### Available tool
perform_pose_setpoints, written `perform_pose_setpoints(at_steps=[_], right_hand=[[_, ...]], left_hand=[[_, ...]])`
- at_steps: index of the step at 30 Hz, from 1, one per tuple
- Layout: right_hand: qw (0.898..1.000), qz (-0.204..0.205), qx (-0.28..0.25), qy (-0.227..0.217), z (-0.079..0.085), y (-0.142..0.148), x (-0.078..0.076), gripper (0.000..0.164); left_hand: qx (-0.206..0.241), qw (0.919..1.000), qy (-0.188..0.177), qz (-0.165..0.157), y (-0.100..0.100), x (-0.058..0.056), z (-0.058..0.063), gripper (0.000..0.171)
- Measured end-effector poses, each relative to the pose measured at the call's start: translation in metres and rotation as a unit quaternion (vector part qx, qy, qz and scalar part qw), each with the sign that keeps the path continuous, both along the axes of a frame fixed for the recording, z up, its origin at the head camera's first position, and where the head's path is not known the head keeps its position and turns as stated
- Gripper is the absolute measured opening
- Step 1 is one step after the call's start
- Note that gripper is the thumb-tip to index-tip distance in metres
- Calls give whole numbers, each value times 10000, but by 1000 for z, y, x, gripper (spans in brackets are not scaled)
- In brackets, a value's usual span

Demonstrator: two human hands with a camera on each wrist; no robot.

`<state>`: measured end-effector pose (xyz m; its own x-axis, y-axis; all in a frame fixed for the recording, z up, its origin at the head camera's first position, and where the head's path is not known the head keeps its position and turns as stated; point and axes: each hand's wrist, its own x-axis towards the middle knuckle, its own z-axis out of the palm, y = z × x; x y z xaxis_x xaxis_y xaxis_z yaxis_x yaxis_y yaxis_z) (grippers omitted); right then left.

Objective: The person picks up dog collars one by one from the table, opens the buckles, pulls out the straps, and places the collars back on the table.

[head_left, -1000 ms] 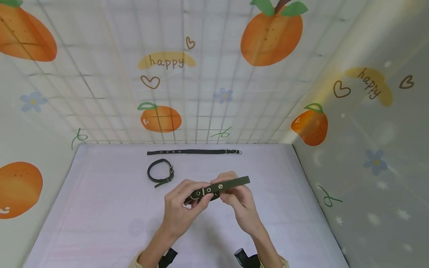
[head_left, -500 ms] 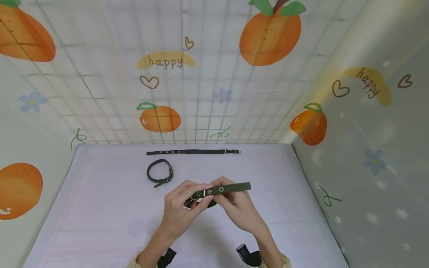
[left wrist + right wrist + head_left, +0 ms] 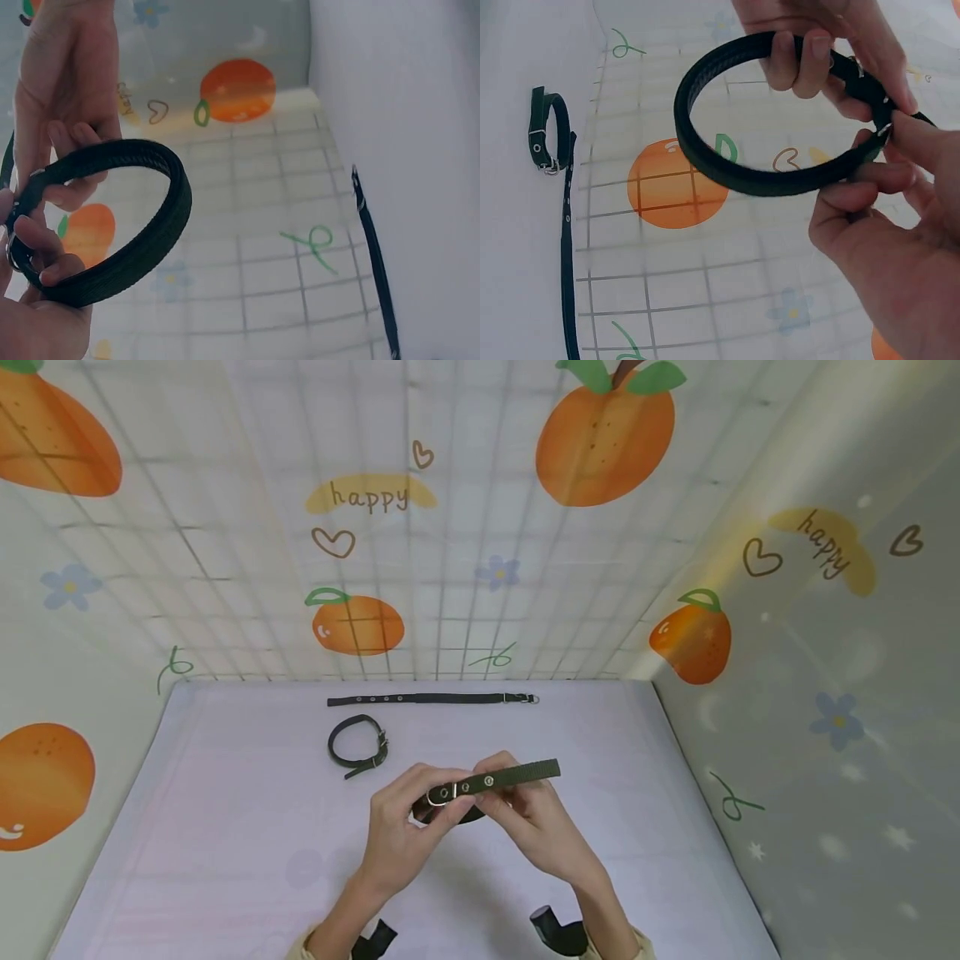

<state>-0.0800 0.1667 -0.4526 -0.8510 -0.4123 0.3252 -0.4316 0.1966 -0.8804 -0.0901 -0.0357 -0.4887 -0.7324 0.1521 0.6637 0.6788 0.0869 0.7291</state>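
Observation:
Both hands hold a dark green collar [image 3: 528,772] bent into a loop, with metal-ringed holes along its strap and a metal buckle. My left hand [image 3: 401,827] pinches it at the buckle end, thumb below and fingers above. With thumb and fingers, my right hand [image 3: 540,835] pinches the strap just right of the buckle. The strap's loose tail points right and slightly up past the right fingers. In the right wrist view the collar's loop [image 3: 742,181] hangs round and open; the right hand [image 3: 915,255] partly hides the buckle.
A second collar [image 3: 333,750], buckled into a ring, lies on the white table [image 3: 225,827] beyond the left hand. Behind it a third collar [image 3: 457,698] lies straight along the back edge. Printed curtains [image 3: 450,527] rise behind the table and at both sides.
My right hand has shifted left along the strap, closer to the left hand. The loose tail dropped to nearly level, then tilted up again. The left hand has barely moved.

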Motion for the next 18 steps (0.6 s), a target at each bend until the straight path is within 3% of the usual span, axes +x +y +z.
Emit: perform_pose_setpoints(at_steps=[9, 18], right_hand=[[9999, -89, 45, -44, 3, 0, 2, 21], [9977, -533, 395, 128, 3, -1, 4, 19]], left_hand=[[659, 9935, -530, -756, 1, 2, 1, 31], [467, 9915, -704, -989, -3, 2, 0, 32]])
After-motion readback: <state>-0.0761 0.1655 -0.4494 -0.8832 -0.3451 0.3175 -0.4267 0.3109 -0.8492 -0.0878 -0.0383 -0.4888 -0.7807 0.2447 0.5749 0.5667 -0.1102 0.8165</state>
